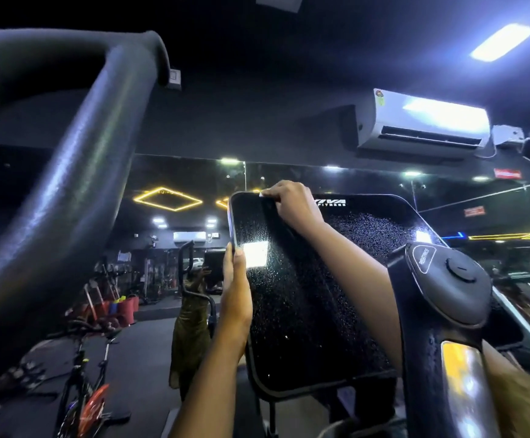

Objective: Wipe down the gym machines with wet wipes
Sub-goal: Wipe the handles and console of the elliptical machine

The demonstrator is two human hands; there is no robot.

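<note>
Droplets speckle the one black console screen (308, 311) in front of me. It is glossy and round-cornered, with a white light mirrored near its left edge and "FITNESS" lettering at the top. At far left, one thick foam handlebar (77, 184) curves up past my view. My left grip (235, 289), forearm below it, lies against the screen's left edge with the fingers straight and close together. My right grip (292, 207) sits at the top edge, arm stretched across the wet glass, fingers curled and pinching one wet wipe (261, 194) — only a small white corner shows, right on the top rim. Further right stands one handle (440, 327) with a round resistance knob (459, 268); above it, one white air conditioner (421, 121) on the wall.
</note>
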